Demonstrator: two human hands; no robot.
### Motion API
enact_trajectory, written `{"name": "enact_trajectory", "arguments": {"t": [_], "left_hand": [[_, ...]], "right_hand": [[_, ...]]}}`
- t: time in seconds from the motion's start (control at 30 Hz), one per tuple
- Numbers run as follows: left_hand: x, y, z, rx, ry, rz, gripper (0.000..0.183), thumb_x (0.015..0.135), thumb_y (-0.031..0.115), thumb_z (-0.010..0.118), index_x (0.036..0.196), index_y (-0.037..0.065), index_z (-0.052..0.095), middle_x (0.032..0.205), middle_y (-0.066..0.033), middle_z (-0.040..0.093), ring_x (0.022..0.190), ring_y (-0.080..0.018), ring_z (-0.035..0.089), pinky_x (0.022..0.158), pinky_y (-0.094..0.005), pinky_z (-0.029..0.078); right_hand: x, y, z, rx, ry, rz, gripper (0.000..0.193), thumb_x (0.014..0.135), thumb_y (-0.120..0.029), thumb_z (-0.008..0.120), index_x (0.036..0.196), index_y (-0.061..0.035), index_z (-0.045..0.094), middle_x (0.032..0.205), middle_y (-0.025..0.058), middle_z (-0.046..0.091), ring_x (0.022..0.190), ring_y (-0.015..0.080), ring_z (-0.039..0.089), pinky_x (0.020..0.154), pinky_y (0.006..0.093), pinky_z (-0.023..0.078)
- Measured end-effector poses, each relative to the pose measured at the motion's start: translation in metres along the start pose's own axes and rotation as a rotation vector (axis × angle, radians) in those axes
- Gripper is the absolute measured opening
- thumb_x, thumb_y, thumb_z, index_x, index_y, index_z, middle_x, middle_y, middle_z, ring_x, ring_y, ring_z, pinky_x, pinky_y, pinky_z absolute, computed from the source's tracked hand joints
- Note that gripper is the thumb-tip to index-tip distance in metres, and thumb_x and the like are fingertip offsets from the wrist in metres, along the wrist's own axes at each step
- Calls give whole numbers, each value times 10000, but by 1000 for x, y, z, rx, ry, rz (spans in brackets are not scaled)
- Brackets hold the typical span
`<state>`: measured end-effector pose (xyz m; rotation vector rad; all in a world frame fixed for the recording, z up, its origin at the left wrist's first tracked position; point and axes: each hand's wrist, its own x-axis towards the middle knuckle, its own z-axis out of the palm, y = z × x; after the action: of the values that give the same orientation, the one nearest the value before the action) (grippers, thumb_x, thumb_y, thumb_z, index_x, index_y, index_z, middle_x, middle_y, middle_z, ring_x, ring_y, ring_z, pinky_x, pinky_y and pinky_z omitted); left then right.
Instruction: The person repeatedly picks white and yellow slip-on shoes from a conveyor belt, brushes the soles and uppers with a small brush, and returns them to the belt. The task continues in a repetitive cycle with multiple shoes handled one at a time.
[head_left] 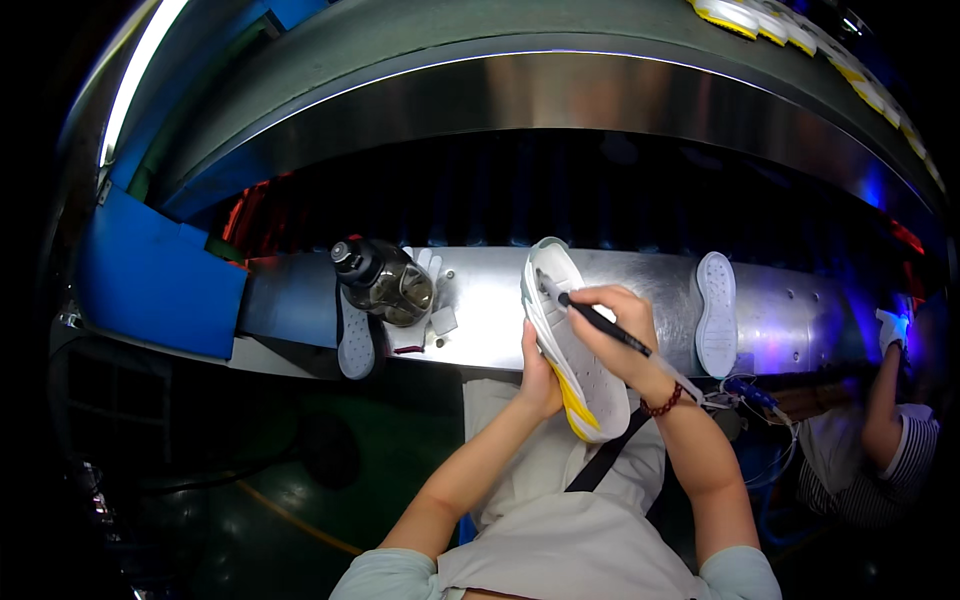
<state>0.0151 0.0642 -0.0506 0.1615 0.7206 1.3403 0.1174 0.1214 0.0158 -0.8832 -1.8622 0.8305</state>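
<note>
My left hand point(541, 380) grips the side edge of a white shoe sole point(591, 388) with yellow and pale green trim. The sole is tilted, its inner face turned up, over the near edge of the metal bench point(480, 330) and my lap. In my right hand point(622, 335) is a slim brush point(612, 328) with a black handle, its pale end at the inner face near the sole's far end. The bristles are too blurred to make out. A second white sole point(716, 315) lies on the bench to the right of my right hand.
At left on the bench are a clear bottle with a black lid point(385, 285), a white glove point(425, 262), a small pale block point(443, 321) and another sole point(356, 345). Beyond runs a conveyor point(420, 60) carrying several soles point(770, 22). A co-worker's gloved hand point(890, 328) is at far right.
</note>
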Motion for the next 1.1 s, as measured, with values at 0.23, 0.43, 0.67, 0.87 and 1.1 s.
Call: {"name": "enact_trajectory", "arguments": {"t": [0.23,0.43,0.67,0.87,1.1], "left_hand": [[0,42,-16,-30,-70,127,727,788,617,79,1265,120,312,1196,-85,436,1077,-250,441,912,-390,356],[-14,38,-11,-56,-214,18,783,762,662,85,1290,108,254,1199,-120,426,1064,-289,454,893,-417,378],[-25,34,24,-116,-343,-117,789,761,671,64,1288,116,254,1230,-121,389,1090,-247,430,915,-395,355],[-30,41,18,-70,-453,-21,808,753,682,74,1287,101,249,1230,-116,386,1100,-254,419,906,-386,366],[-31,46,28,-313,-521,84,789,768,666,104,1297,95,233,1260,-114,360,1109,-253,409,928,-374,348]], "right_hand": [[-45,-11,-15,110,-398,-52,156,632,-98,598,763,-15,615,729,124,614,681,257,594,626,303,452],[-26,-24,-49,392,-453,260,190,689,-63,616,871,-7,620,789,96,624,709,129,588,636,231,467],[3,-26,-39,356,-159,91,180,711,-69,623,875,6,616,779,99,617,715,122,582,637,223,467],[-4,-30,-47,741,-288,250,182,709,-35,617,883,18,610,825,126,618,720,136,589,646,218,480],[-7,-40,-50,559,-503,-5,188,659,-30,642,845,-5,628,843,126,618,785,178,590,728,268,461]]}}
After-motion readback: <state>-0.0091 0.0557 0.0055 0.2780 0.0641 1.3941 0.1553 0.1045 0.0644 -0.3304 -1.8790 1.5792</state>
